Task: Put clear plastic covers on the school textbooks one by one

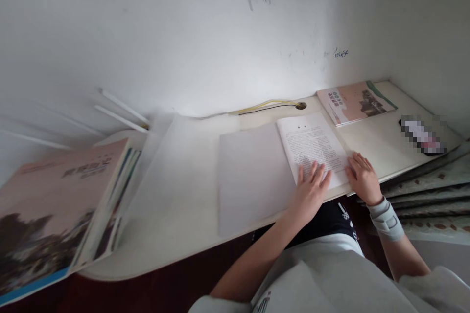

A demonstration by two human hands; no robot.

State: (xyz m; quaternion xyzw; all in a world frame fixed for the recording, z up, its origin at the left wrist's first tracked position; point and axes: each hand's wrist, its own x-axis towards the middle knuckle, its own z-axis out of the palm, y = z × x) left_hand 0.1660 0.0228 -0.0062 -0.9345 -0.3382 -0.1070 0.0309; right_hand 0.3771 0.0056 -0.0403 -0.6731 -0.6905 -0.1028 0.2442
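A book lies open on the white desk, its left page [253,176] blank and its right page [312,139] covered in small print. My left hand [311,188] is flat on the lower part of the printed page, fingers spread. At that page's lower right edge rests my right hand [364,176], its fingers stretched out over the edge and the desk. A grey band wraps the right wrist. Neither hand grips anything that I can see.
Another book [354,102] lies behind the right page. A blurred-out phone-like object [422,135] is at the right. Upright books [62,205] stand at the left end. Cables [264,105] run along the wall into a desk hole [301,105]. A patterned curtain [429,190] hangs at right.
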